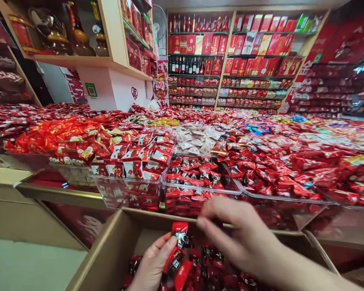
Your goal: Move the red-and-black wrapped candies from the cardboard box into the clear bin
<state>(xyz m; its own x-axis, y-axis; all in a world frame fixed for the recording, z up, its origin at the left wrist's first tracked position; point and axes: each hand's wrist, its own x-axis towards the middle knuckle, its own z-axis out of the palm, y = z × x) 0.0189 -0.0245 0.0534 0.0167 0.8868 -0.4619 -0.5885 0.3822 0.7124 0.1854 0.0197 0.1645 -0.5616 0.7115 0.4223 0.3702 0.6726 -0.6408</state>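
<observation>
Low at the centre, my left hand pinches a few small candies in shiny red wrappers with black and white print. Beneath it is an open cardboard box with many like candies lying loose in its shade. My right hand hovers over the box's far side, slightly blurred; its thumb and forefinger are loosely curved and I see nothing between them. Just beyond is a clear plastic bin holding rows of similar red candies. Part of the box's inside is hidden by my hands.
Bins of red-and-white packets and other red candies adjoin on either side. White packets lie behind. Farther back are shelves with bottles and boxes. A wooden cabinet overhangs at left.
</observation>
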